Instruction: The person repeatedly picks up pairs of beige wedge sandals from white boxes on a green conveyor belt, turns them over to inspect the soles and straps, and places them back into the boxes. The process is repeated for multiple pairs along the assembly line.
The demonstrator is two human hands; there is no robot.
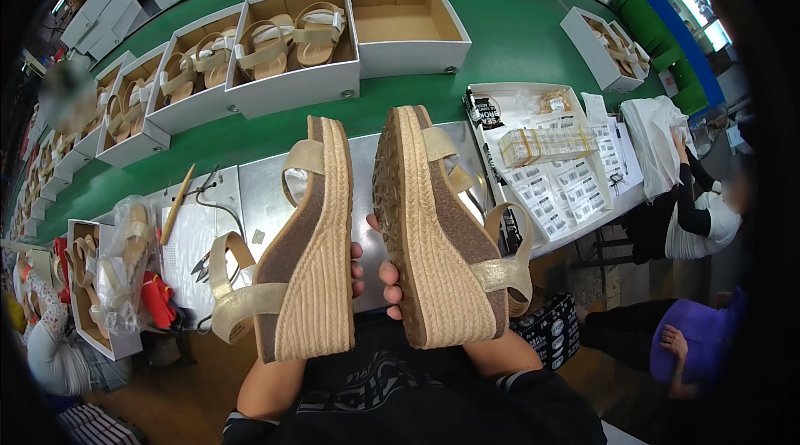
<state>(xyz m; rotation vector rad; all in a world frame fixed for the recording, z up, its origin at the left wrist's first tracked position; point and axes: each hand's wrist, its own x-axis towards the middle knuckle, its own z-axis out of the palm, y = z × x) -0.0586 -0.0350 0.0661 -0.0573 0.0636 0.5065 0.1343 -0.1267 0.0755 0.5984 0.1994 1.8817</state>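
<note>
Two wedge sandals with braided rope-look sides, brown lining and pale gold straps are held upright, side by side. My left hand (357, 270) is closed round the left sandal (315, 270); only its fingertips show past the sole. Closed on the right sandal (429, 253) is my right hand (390, 283), its fingers lying against the dark treaded sole. The soles face each other across a narrow gap, with the thick heels toward me. White wrapping shows on some of the straps. Both palms are hidden behind the sandals.
Open white boxes (293, 88) with sandals line the green table (508, 28); one box (408, 62) holds none. At right a tray (546, 237) carries label sheets. Pliers (202, 267) and a yellow pen-like stick (177, 203) lie left. Other people sit at both sides.
</note>
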